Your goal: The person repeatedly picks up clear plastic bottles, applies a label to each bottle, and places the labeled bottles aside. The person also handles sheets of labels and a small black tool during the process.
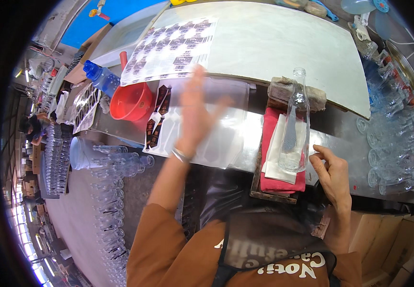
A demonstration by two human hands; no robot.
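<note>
A clear glass bottle [295, 129] lies on folded white cloth [275, 148] and red cloth [270, 131] in a shallow wooden tray [256, 184]. Its neck end rests on a rolled, stained towel [314, 96]. Just right of the bottle's base is my right hand [332, 174], fingers bent but apart, holding nothing. My left hand [197, 112], blurred by motion, is over a sheet of decals [221, 143] on the metal table; its fingers look stretched out and the thumb spread. Dark patterned decals [155, 129] show at the sheet's left side.
A printed sheet [168, 50] lies on the white board [274, 36] behind. To the left stand a red bucket [132, 101] and a blue-capped bottle [101, 79]. Rows of glassware [393, 148] line the right, with more glass bottles [113, 201] at lower left. Cardboard boxes [384, 239] sit at lower right.
</note>
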